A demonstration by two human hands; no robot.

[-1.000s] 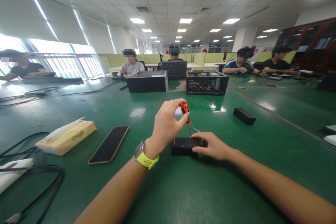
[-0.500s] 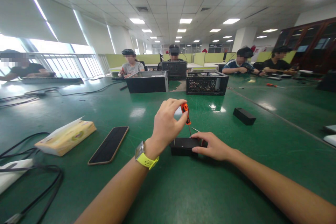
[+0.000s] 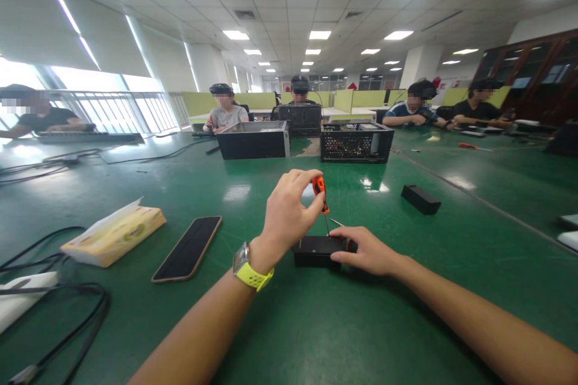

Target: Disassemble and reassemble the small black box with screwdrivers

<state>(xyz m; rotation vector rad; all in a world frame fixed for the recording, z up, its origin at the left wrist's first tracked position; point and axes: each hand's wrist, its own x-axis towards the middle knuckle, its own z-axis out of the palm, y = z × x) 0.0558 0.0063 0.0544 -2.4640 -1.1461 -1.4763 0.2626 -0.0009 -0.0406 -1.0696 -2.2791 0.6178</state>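
My left hand (image 3: 291, 207) grips the orange-and-black handle of a screwdriver (image 3: 320, 188) between thumb and fingers. The screwdriver stands nearly upright, its tip down on the top face of a black rectangular box (image 3: 316, 251). My right hand (image 3: 363, 249) pinches the right end of that box, thumb on the near side and fingers at the far side. A thin metal shaft (image 3: 336, 222) shows just behind the right fingers; the rest of it is hidden. A small screw head is visible on the box's top.
On the left lie a phone (image 3: 187, 249), a tissue pack (image 3: 115, 233) and black cables (image 3: 97, 313). A second black block (image 3: 421, 200) rests to the right. Computer cases (image 3: 255, 141) stand further back, with several people seated around the green table (image 3: 289, 337).
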